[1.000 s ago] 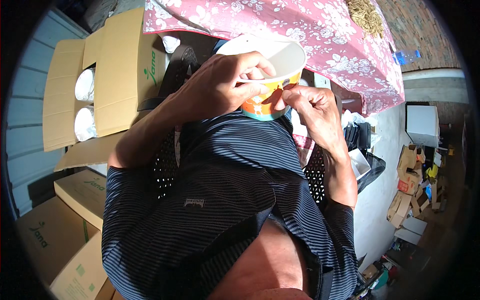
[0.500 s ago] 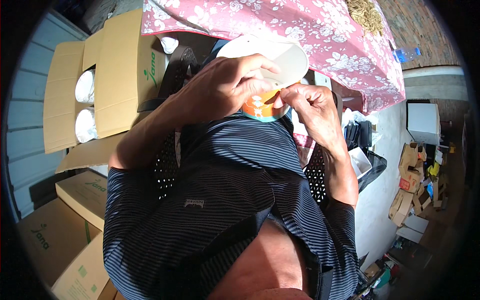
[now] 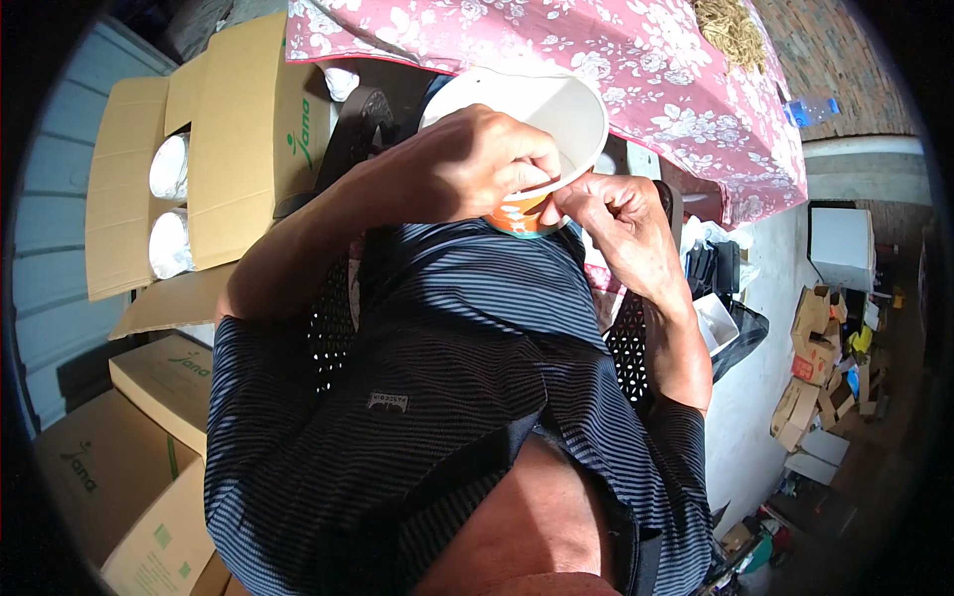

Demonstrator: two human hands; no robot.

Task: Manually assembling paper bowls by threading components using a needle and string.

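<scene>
A large paper tub (image 3: 571,109) with a white inside and an orange outer wall tilts at my lap, its mouth facing away from me. My left hand (image 3: 487,159) reaches over the near rim, thumb and fingers bent close together at the tub's mouth. Anything between those fingertips is too small to make out. At the tub's right side, my right hand (image 3: 621,223) is closed by the rim, its thumb and forefinger pressed against the orange wall. The hands hide part of the rim, and the tub's base shows a teal edge.
Ahead is a table under a pink floral cloth (image 3: 676,129), with a straw-coloured fibre bundle (image 3: 730,35) on it. An opened carton (image 3: 234,149) at left holds foil-like round packs (image 3: 171,243). More cartons (image 3: 109,477) stack below. A plastic bottle (image 3: 810,109) lies beyond the table.
My left hand has curled its fingers in and moved down to the rim. The tub has shifted slightly left. My right hand stays at the tub's side.
</scene>
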